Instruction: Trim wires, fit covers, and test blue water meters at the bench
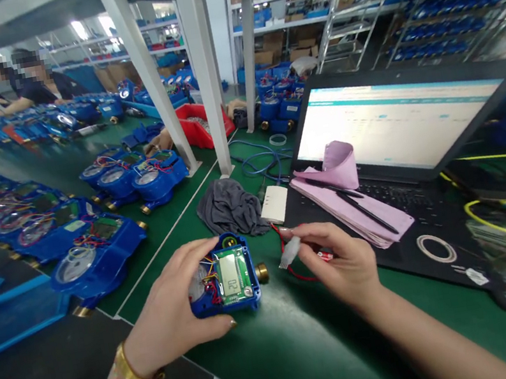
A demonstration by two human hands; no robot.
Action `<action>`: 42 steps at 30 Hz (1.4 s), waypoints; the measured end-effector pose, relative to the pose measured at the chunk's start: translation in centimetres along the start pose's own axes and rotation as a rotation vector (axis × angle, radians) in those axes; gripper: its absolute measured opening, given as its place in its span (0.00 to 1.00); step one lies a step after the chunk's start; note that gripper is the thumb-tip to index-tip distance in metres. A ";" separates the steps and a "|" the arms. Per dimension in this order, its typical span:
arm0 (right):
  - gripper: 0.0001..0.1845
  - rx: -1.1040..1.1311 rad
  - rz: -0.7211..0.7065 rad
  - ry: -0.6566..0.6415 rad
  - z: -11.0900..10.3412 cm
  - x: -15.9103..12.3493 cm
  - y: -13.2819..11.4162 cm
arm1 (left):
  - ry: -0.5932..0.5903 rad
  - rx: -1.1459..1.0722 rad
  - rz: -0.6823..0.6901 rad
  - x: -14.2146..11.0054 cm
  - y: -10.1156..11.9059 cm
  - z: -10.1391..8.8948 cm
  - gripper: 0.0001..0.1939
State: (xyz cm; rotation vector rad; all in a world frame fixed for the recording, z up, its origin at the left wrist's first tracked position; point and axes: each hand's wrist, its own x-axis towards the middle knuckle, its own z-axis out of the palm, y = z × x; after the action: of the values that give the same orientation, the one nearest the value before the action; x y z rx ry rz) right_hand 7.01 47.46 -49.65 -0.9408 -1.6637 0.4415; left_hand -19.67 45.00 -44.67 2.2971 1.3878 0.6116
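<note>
My left hand (pixel 171 310) is wrapped round a blue water meter (pixel 225 276) that rests on the green table (pixel 308 342). The meter's cover is off, so a green circuit board with an LCD and coloured wires shows, and a brass fitting sticks out on its right. My right hand (pixel 343 262) pinches a small grey connector (pixel 289 252) on a red cable (pixel 302 275), its pins pointing at the meter and a little to the right of it.
An open laptop (pixel 398 126) stands at the right with pink papers (pixel 346 199) and a pen on its keyboard. A grey cloth (pixel 229 206) and white box (pixel 275 204) lie behind the meter. Several blue meters (pixel 99 254) line the left. Two people sit far left.
</note>
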 end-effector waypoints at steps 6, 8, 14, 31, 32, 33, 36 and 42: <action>0.17 0.079 -0.057 0.006 -0.2 -0.6 -0.7 | 0.301 0.084 0.052 0.2 3.3 0.4 0.30; 0.20 0.108 -0.073 0.010 -0.3 -0.8 -1.1 | 0.410 0.101 0.050 0.2 5.1 0.9 0.14; 0.30 0.212 -0.217 -0.037 -0.7 -1.0 -2.6 | 0.281 -0.217 -0.116 0.8 9.4 2.4 0.11; 0.08 0.651 0.359 -0.216 -1.5 0.1 -4.9 | 0.387 -0.067 0.113 0.6 10.1 4.8 0.14; 0.06 0.615 0.357 -0.200 -1.6 0.0 -4.8 | 0.381 -0.052 0.119 0.3 9.9 4.8 0.15; 0.05 0.576 0.359 -0.182 -1.8 -0.1 -4.6 | 0.394 -0.041 0.121 -0.1 9.5 4.6 0.15; 0.07 0.488 0.368 -0.130 -1.9 0.1 -4.0 | 0.536 0.067 0.078 -1.4 7.7 3.6 0.11; 0.07 0.458 0.315 -0.272 0.9 2.2 -4.9 | 0.399 0.308 -0.115 -2.9 3.6 3.3 0.29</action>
State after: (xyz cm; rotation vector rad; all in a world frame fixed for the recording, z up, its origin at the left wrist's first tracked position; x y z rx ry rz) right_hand 4.29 46.29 -45.04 -0.8196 -1.5547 1.1539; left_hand -16.44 40.51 -45.91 2.3915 1.9008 0.9124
